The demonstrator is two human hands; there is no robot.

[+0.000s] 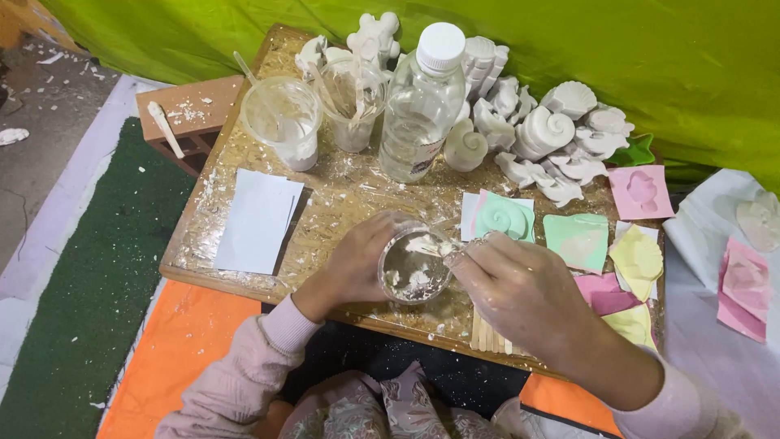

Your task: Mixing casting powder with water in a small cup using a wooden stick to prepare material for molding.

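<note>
My left hand [351, 264] grips a small clear plastic cup [413, 267] smeared inside with white plaster, held just above the near edge of a chipboard work board [333, 195]. My right hand [520, 293] pinches a thin stick whose plaster-coated end [429, 245] reaches into the cup. Just beyond the cup lies a mint-green shell-shaped mould [504, 218] filled with white plaster.
A clear water bottle [421, 106], two plastic cups with sticks [284, 118], and a heap of white plaster shell casts [544, 134] stand at the back. Green, yellow and pink moulds [605, 252] lie right. White paper [258, 219] lies left; wooden sticks [491, 335] near edge.
</note>
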